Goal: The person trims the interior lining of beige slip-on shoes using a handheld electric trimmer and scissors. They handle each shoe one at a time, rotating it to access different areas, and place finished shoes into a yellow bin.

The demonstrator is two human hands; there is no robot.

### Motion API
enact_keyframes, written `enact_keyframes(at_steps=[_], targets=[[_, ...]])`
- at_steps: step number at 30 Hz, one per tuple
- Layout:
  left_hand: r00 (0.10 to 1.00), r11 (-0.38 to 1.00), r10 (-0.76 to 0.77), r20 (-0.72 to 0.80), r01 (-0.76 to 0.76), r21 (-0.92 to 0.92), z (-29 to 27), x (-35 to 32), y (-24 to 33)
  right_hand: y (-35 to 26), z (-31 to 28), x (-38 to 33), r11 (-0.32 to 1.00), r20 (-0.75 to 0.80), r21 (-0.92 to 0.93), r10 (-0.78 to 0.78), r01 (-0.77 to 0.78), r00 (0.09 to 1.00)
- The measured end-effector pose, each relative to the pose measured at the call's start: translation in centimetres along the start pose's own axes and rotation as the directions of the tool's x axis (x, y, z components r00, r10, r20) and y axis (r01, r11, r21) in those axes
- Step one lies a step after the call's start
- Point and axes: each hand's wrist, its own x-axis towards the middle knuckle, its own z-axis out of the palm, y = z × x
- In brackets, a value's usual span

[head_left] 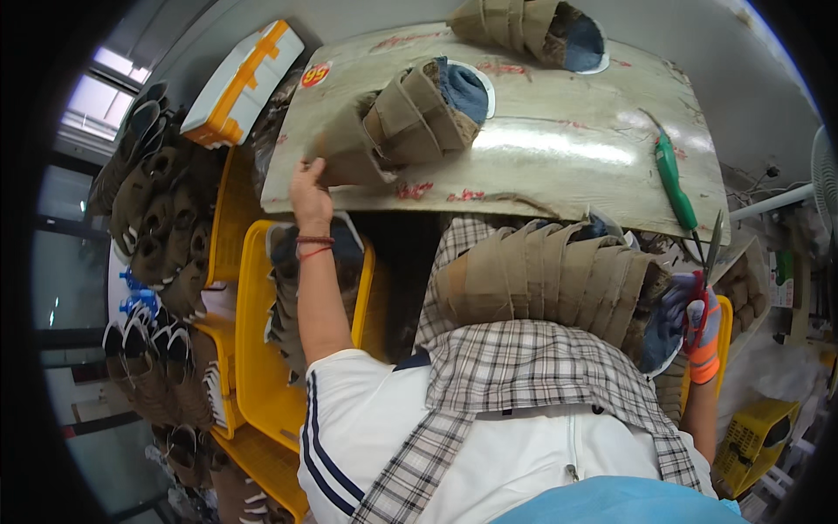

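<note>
Stacked brown slipper uppers [410, 118] lay on the pale worn tabletop [559, 148], the bare left hand [310, 194] gripping their near end. Well apart, the gloved right hand [698, 327] was closed around red-handled scissors [705, 271] beside another brown stack [546, 279].

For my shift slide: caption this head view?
Left hand grips stacked brown shoe uppers; gloved right hand holds scissors.

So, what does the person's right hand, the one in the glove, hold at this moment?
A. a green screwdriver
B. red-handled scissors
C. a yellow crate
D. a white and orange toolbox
B: the gloved right hand grips red-handled scissors with blades pointing up, while the green-handled tool lies apart on the table.
</note>
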Motion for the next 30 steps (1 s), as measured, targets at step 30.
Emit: enact_keyframes(at_steps=[30], targets=[[0.903, 0.46, -0.249, 0.349, 0.427, -0.778, 1.3, -13.4, 0.9, -5.5, 4.9, 5.0, 0.752, 0.234, -0.58, -0.215, 0.314, 0.948]])
